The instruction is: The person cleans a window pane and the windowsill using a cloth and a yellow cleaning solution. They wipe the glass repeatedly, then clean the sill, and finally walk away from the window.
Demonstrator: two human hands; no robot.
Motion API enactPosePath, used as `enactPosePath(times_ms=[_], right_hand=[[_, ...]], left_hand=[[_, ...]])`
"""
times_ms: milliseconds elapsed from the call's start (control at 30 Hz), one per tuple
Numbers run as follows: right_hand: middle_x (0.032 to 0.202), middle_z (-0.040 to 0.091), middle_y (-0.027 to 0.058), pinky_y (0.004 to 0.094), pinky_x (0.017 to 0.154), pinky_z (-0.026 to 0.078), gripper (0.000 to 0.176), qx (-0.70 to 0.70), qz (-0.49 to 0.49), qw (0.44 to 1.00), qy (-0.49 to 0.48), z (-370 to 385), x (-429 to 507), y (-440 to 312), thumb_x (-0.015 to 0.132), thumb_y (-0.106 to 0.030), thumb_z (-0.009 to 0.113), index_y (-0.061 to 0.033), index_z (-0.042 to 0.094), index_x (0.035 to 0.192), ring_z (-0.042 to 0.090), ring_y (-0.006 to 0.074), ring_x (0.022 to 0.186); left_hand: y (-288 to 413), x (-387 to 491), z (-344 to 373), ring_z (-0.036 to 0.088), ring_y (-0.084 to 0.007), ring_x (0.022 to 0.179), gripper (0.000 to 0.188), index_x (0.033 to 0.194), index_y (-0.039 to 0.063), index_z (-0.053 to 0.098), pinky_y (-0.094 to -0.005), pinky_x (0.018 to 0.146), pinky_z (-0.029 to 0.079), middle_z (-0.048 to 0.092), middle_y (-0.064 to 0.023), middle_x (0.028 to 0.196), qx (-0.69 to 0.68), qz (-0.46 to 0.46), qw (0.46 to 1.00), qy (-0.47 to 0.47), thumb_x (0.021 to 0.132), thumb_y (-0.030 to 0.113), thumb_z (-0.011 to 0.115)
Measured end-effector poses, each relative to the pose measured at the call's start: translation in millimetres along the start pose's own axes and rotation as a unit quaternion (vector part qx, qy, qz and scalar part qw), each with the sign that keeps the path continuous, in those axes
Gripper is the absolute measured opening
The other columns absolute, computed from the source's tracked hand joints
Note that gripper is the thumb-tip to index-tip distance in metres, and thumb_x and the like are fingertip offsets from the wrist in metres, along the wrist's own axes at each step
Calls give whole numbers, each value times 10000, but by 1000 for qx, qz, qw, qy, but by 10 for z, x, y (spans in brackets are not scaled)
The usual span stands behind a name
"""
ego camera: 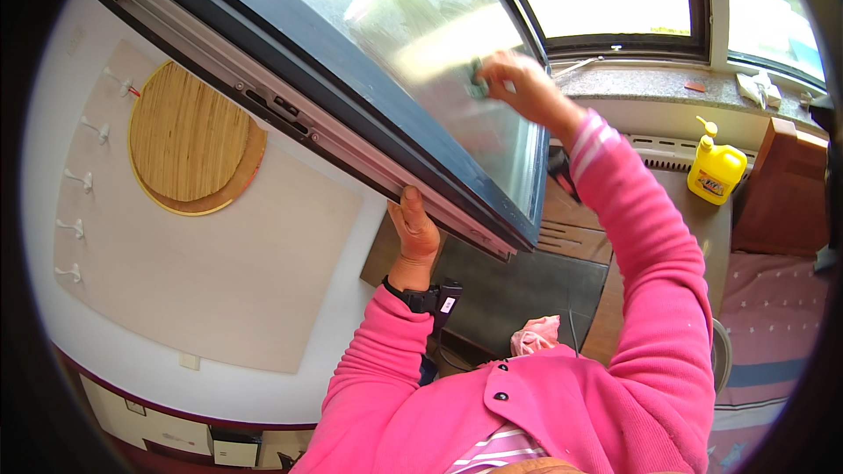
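Observation:
An opened window sash with a dark blue-grey frame [369,92] slants across the upper middle, its glass pane [421,46] smeared and cloudy. My left hand [415,230] holds the lower edge of the sash, thumb up on the pinkish inner rail [355,164]; its fingers are hidden behind the edge. Against the glass, near the right side of the pane, my right hand [520,82] grips a small dark green pad or cloth [477,79]; the hand is slightly blurred. A black strap with a small device [442,303] sits around my left wrist.
A yellow pump bottle [716,171] stands at right, below the granite windowsill [652,89]. White tissue [759,89] lies on the sill. A round wooden board [194,138] and several white hooks [79,179] are on the left wall. A pink cloth [535,336] lies close to my body.

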State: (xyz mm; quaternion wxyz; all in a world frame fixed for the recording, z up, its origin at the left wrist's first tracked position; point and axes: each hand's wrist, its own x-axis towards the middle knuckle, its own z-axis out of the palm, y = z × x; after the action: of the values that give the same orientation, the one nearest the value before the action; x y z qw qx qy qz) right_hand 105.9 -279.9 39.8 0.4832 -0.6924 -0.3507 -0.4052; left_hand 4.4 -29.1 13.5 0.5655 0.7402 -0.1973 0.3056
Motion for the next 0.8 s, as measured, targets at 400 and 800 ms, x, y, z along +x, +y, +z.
enactPosePath(times_ms=[400,800], right_hand=[[803,577,116,336,761,470,122,12,26,999,35,-34,446,-534,810,0,621,-31,605,926,584,251,779],[1207,605,122,408,947,455,286,-48,-270,926,260,49,2500,-1427,891,-57,544,-98,630,1161,587,334,1057]], left_hand=[[49,23,51,535,-207,950,527,1161,-60,527,-330,879,414,592,-94,1051,-49,33,998,-33,953,423,489],[8,1,24,502,-155,892,385,1089,-31,553,-302,823,416,569,-46,977,-50,24,997,-50,952,327,509]])
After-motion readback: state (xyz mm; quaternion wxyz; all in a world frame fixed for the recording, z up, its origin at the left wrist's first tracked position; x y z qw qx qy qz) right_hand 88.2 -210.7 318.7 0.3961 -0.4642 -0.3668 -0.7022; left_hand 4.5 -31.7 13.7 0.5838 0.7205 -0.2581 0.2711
